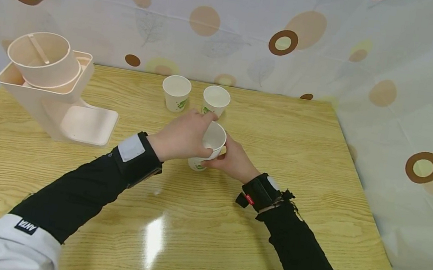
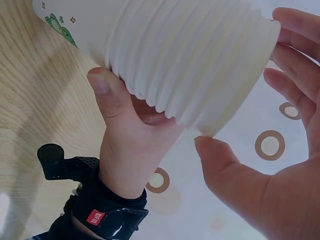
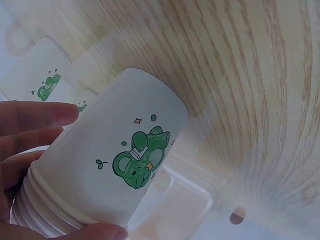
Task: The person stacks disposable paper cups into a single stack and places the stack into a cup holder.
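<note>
Above table (image 1: 268,236), both hands grip cup stack (image 1: 209,145) (tilted, rims up-right, bases toward table), left hand (image 1: 183,135), right hand (image 1: 233,161)

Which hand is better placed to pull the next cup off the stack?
Probably the left hand: its fingers reach over the rim end of the stack of paper cups, while the right hand grips the stack's body to steady it.
</note>
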`<state>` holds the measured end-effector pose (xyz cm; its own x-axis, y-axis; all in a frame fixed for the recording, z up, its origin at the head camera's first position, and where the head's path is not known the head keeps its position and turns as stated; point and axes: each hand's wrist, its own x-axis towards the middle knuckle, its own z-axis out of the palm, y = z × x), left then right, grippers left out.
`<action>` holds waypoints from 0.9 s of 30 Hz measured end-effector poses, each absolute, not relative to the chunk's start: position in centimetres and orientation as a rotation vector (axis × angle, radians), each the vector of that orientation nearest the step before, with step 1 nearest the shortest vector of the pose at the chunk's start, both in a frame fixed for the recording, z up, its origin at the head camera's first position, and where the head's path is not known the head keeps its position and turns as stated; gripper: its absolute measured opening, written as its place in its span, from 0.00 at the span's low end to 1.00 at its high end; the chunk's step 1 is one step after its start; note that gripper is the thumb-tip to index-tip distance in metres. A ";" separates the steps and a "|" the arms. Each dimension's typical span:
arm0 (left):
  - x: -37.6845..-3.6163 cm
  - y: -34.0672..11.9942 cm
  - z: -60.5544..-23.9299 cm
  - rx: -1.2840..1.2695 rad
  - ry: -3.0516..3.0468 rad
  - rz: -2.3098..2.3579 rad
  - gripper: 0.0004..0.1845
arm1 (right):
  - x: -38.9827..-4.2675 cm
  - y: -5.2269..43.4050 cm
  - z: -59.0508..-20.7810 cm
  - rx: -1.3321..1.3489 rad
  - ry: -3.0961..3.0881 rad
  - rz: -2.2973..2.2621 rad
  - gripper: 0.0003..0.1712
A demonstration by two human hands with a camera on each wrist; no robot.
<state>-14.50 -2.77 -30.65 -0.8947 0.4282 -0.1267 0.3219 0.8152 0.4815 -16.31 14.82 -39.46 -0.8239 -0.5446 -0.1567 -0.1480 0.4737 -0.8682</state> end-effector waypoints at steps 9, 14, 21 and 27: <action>-14.6 -2.7 -31.1 0.611 2.787 0.655 0.37 | -16.4 14.8 -39.5 -0.575 2.312 -1.312 0.46; -14.6 -2.8 -31.4 0.616 2.797 0.644 0.37 | -16.3 14.8 -39.4 -0.576 2.317 -1.302 0.46; -14.6 -2.8 -31.6 0.626 2.811 0.649 0.36 | -16.3 14.8 -39.2 -0.573 2.317 -1.300 0.47; -14.7 -2.8 -31.9 0.642 2.805 0.686 0.36 | -16.4 15.0 -39.3 -0.573 2.332 -1.288 0.47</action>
